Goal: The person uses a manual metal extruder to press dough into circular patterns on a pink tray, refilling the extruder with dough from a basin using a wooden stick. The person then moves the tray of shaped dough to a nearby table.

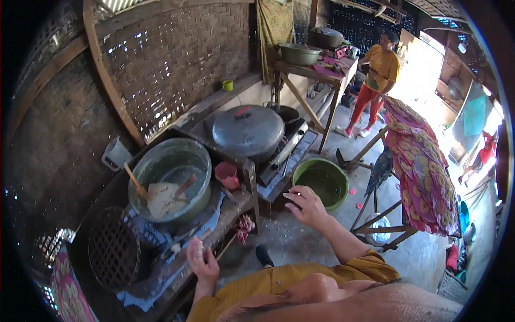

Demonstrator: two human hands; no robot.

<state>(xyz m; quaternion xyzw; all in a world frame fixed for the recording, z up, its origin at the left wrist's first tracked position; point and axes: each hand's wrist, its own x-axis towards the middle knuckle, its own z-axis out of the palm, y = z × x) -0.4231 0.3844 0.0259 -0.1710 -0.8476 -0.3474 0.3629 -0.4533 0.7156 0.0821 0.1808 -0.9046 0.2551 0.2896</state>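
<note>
My left hand (201, 263) is raised beside the edge of the wooden bench. Its fingers are apart, dusted with something white, and hold nothing that I can see. Ahead of it on the bench stands a large green-grey basin (140, 167) with a pale, dough-like mass (162, 200) inside and two wooden handles sticking up. My right hand (308, 206) hovers in front of a green basin (339, 199) on the floor, its fingers loosely spread, apparently empty. A pink mug (227, 175) sits on the bench right of the large basin.
A big lidded pot (248, 131) stands on a stove at the back. A round woven tray (114, 249) lies at the left over blue cloth. Right, a wooden stand holds pink cloth (421, 172) covered with round pieces. A person in a yellow shirt (386, 67) stands by a far table.
</note>
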